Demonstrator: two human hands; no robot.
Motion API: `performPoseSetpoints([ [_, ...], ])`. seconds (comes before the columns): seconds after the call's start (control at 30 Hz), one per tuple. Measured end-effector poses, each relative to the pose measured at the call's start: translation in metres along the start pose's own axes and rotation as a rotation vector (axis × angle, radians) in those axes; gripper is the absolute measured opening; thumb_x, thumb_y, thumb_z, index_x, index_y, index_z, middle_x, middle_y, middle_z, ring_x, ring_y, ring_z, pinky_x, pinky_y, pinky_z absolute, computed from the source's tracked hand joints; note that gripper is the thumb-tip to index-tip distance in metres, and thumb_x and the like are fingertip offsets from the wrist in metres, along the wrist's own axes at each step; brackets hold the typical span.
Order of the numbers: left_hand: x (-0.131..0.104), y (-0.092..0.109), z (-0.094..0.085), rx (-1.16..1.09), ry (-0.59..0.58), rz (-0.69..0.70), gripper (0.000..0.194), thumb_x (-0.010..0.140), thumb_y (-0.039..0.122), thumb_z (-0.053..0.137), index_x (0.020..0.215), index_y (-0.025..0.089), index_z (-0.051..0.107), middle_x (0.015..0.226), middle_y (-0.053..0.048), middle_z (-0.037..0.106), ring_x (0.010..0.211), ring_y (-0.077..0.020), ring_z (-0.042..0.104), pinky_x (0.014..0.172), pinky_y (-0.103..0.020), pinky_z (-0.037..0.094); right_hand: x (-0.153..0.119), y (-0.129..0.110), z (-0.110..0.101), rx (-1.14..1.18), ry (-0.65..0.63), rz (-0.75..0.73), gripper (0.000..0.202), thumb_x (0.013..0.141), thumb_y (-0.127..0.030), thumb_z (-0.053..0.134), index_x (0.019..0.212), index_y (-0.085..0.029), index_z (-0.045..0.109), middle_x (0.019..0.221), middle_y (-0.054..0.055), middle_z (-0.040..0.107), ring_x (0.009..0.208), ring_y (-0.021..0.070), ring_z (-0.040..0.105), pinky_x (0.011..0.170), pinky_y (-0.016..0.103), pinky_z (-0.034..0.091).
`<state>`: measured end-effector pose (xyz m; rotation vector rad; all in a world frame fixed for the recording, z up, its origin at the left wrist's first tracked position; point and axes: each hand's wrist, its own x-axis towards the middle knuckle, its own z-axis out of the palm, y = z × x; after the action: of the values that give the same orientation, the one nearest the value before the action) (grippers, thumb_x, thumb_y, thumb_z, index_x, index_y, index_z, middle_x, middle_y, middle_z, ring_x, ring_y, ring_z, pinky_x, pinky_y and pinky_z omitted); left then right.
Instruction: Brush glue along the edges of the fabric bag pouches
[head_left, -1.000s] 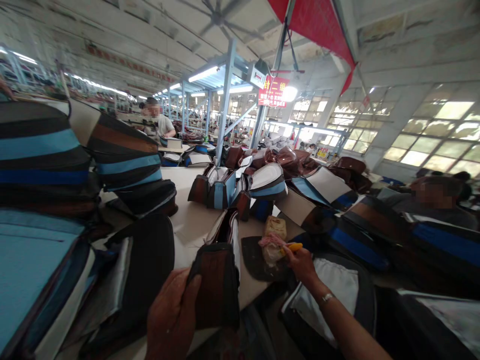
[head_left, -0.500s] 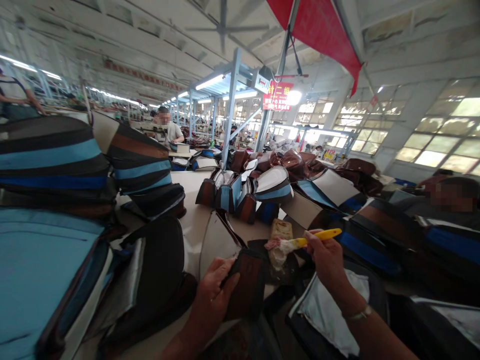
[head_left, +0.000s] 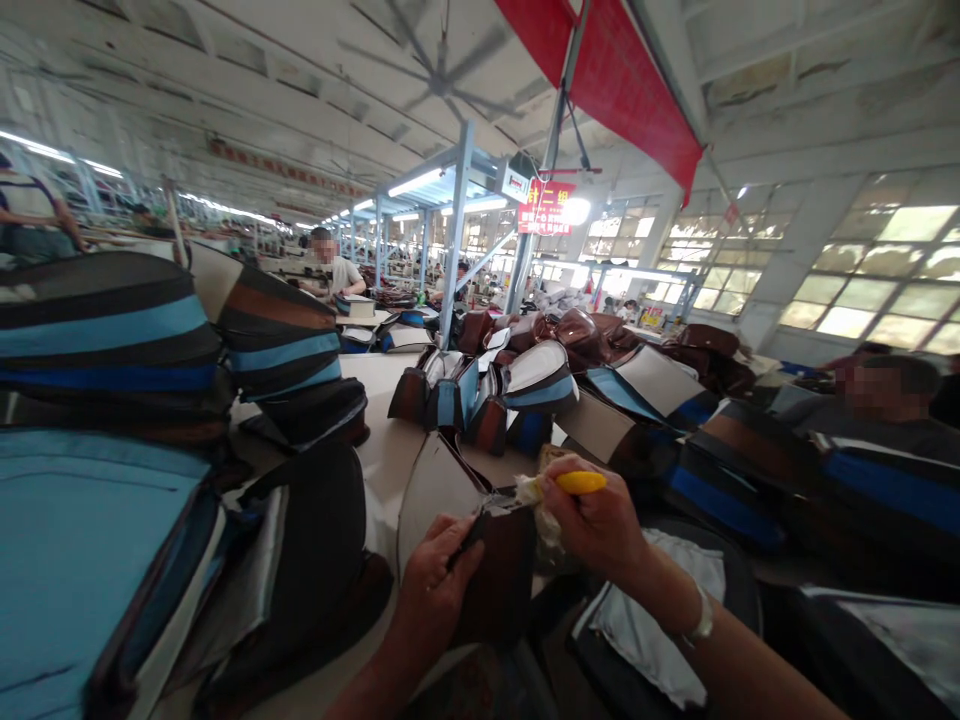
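Note:
My left hand [head_left: 436, 578] pinches the edge of a black and brown bag piece [head_left: 496, 580] with a pale inner panel. My right hand [head_left: 600, 520] is closed round the yellow handle of a brush [head_left: 581, 483]. The brush's whitish bristles are at the upper edge of the bag piece, just right of my left fingers. Behind my right hand a glue-smeared container [head_left: 553, 456] is mostly hidden.
Bag pieces with blue stripes are stacked at the left [head_left: 105, 330]. More bag parts [head_left: 540, 375] lie ahead on the pale table [head_left: 386, 385]. A person [head_left: 892, 400] is at the right, another [head_left: 334, 265] further back.
My right hand has moved left with the brush, from over the container to the bag piece's upper edge. My left hand keeps its hold, and the bag piece has turned slightly.

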<state>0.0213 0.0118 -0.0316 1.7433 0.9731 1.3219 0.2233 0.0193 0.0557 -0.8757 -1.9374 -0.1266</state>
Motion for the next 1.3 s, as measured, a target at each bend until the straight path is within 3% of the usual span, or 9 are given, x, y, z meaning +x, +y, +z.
performPoseSetpoints([
  [0.1, 0.0, 0.0, 0.002, -0.01, -0.016, -0.004, 0.028, 0.093, 0.034, 0.054, 0.11, 0.019, 0.069, 0.095, -0.004, 0.059, 0.093, -0.0202, 0.059, 0.084, -0.029, 0.047, -0.004, -0.006, 0.001, 0.064, 0.048, 0.008, 0.006, 0.095, -0.023, 0.053, 0.091, -0.022, 0.058, 0.079, 0.002, 0.063, 0.07, 0.0172, 0.059, 0.067, 0.031, 0.045],
  [0.27, 0.002, -0.006, 0.005, 0.01, 0.032, -0.018, 0.027, 0.092, 0.036, 0.054, 0.106, 0.02, 0.069, 0.096, -0.004, 0.062, 0.094, -0.0209, 0.061, 0.085, -0.03, 0.048, -0.017, 0.0, 0.002, 0.098, -0.073, -0.063, 0.006, 0.094, -0.019, 0.053, 0.095, -0.023, 0.058, 0.082, 0.003, 0.065, 0.073, 0.0195, 0.061, 0.07, 0.035, 0.047],
  [0.53, 0.008, -0.012, 0.002, 0.076, 0.081, -0.046, 0.03, 0.09, 0.037, 0.055, 0.11, 0.02, 0.07, 0.102, -0.006, 0.068, 0.104, -0.024, 0.061, 0.095, -0.035, 0.048, -0.039, 0.013, -0.01, 0.161, 0.04, 0.043, 0.009, 0.095, -0.017, 0.054, 0.1, -0.023, 0.058, 0.087, 0.003, 0.065, 0.08, 0.0193, 0.063, 0.079, 0.036, 0.05],
  [0.67, 0.006, -0.013, 0.004, 0.249, 0.086, 0.155, 0.025, 0.094, 0.03, 0.049, 0.109, 0.019, 0.067, 0.097, -0.006, 0.065, 0.093, -0.0204, 0.064, 0.084, -0.031, 0.053, -0.035, 0.016, -0.018, 0.034, 0.068, 0.092, 0.005, 0.095, -0.021, 0.054, 0.095, -0.022, 0.059, 0.086, 0.004, 0.065, 0.082, 0.0204, 0.063, 0.076, 0.034, 0.05],
  [0.8, 0.001, -0.017, 0.017, 0.731, 0.074, 0.521, 0.029, 0.093, 0.014, 0.043, 0.118, 0.015, 0.06, 0.093, -0.009, 0.065, 0.081, -0.0192, 0.064, 0.074, -0.031, 0.056, -0.019, 0.0, -0.035, 0.017, 0.139, 0.157, 0.007, 0.095, -0.025, 0.056, 0.09, -0.023, 0.059, 0.075, -0.001, 0.061, 0.062, 0.0143, 0.057, 0.058, 0.026, 0.045],
  [0.93, -0.001, -0.015, 0.033, 1.03, 0.089, 0.762, 0.024, 0.09, 0.008, 0.047, 0.11, 0.011, 0.059, 0.083, -0.008, 0.065, 0.071, -0.0208, 0.062, 0.063, -0.034, 0.055, -0.008, -0.015, -0.033, 0.103, 0.002, 0.112, 0.009, 0.096, -0.024, 0.053, 0.088, -0.023, 0.057, 0.074, -0.002, 0.059, 0.064, 0.0136, 0.057, 0.061, 0.026, 0.045],
  [1.07, -0.002, -0.011, 0.039, 1.07, 0.072, 0.792, 0.022, 0.091, 0.007, 0.043, 0.106, 0.011, 0.058, 0.08, -0.006, 0.063, 0.068, -0.02, 0.061, 0.06, -0.034, 0.054, -0.005, -0.008, -0.027, -0.032, -0.269, -0.052, 0.011, 0.094, -0.021, 0.05, 0.084, -0.021, 0.055, 0.075, 0.001, 0.062, 0.072, 0.0186, 0.06, 0.073, 0.034, 0.045],
  [1.2, -0.005, -0.01, 0.039, 1.033, 0.035, 0.776, 0.024, 0.092, 0.008, 0.041, 0.111, 0.01, 0.055, 0.084, -0.008, 0.063, 0.072, -0.0206, 0.063, 0.064, -0.035, 0.056, -0.002, -0.005, -0.032, -0.097, -0.199, -0.087, 0.01, 0.094, -0.02, 0.05, 0.085, -0.021, 0.053, 0.073, 0.001, 0.061, 0.066, 0.0168, 0.058, 0.069, 0.033, 0.042],
  [1.3, -0.005, -0.009, 0.038, 1.043, 0.031, 0.78, 0.023, 0.093, 0.009, 0.04, 0.109, 0.011, 0.056, 0.08, -0.007, 0.063, 0.069, -0.0202, 0.062, 0.061, -0.034, 0.055, -0.001, -0.006, -0.028, -0.011, -0.288, -0.09, 0.009, 0.094, -0.019, 0.05, 0.086, -0.021, 0.053, 0.077, 0.001, 0.064, 0.074, 0.0175, 0.062, 0.074, 0.032, 0.044],
])
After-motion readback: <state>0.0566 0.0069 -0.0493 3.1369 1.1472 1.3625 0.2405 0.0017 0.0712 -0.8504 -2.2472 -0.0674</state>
